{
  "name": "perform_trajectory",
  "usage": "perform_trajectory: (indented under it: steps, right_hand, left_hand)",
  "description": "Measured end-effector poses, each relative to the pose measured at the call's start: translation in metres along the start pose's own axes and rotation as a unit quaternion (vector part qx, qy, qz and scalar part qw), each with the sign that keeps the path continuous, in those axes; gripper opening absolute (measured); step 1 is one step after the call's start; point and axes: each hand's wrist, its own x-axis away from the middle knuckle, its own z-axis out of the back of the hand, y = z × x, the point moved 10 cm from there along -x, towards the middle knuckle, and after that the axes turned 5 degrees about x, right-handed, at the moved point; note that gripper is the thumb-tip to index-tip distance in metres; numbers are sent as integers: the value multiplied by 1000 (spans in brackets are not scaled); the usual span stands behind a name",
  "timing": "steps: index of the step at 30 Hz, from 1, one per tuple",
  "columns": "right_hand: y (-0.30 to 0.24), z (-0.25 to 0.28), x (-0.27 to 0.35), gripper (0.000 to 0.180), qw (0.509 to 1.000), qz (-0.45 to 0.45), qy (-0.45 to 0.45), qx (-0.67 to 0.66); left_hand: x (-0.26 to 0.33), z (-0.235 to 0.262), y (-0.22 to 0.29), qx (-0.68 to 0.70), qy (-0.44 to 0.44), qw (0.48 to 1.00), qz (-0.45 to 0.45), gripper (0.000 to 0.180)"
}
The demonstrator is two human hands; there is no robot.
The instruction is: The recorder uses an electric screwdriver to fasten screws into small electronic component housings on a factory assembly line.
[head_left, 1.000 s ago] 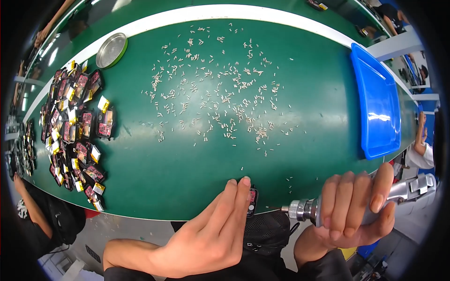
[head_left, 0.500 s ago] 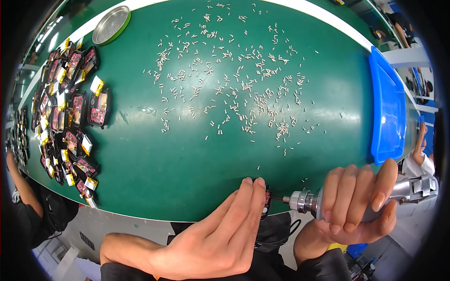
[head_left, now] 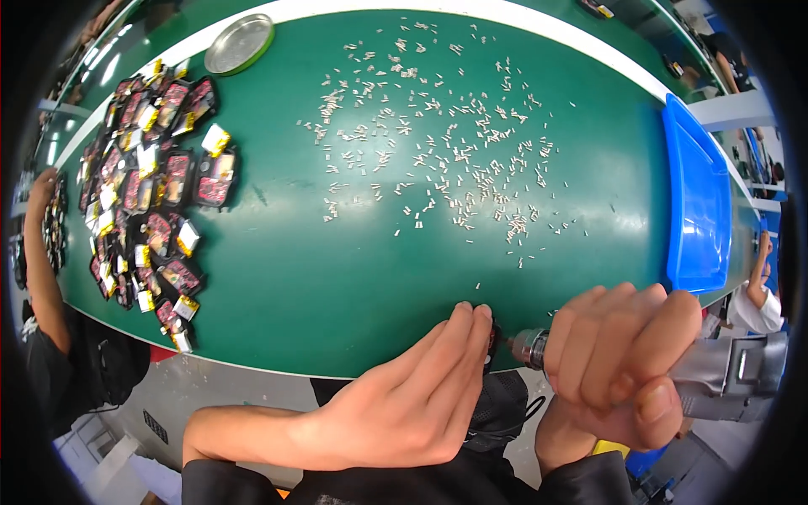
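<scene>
An assembly workshop or small factory line. A long workbench covered in a green mat [head_left: 337, 278] curves across the view. Many tiny pale metal parts [head_left: 438, 160] lie scattered over its middle. At the left edge, small dark red-and-yellow components [head_left: 151, 202] are heaped together, with a round metal dish [head_left: 239, 44] beyond them. A blue plastic bin [head_left: 695, 202] sits at the right. Another person's arm [head_left: 40, 252] works beside the bench.

A small dark part [head_left: 492, 341], perhaps red-marked, hides behind the left hand's fingertips [head_left: 471, 316].
</scene>
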Motion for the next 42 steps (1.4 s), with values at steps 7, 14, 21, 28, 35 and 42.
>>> perform_trajectory:
  steps: [7, 14, 21, 28, 35, 42]
  right_hand:
    - [-1, 4, 4, 19, 997, -1, -24, -71]
    - [-3, -10, 0, 18, 979, 45, -135, -147]
    - [-28, 85, 56, 11, 960, 125, 93, -231]
    - [14, 114, 61, 9, 938, 83, 205, -268]
    - [21, 124, 69, 10, 916, 67, 221, -327]
    - [19, 126, 73, 10, 915, 64, 216, -334]
  left_hand:
    - [-4, 9, 10, -60, -51, 997, -12, 31]
    - [16, 11, -2, 60, -12, 998, -9, 38]
    - [62, 141, -100, -91, 174, 956, 217, 42]
    - [80, 141, -147, -254, 135, 908, 304, 36]
    - [1, 67, -143, -124, 75, 964, 222, 22]
    - [-16, 39, -153, -187, -19, 969, 158, 9]
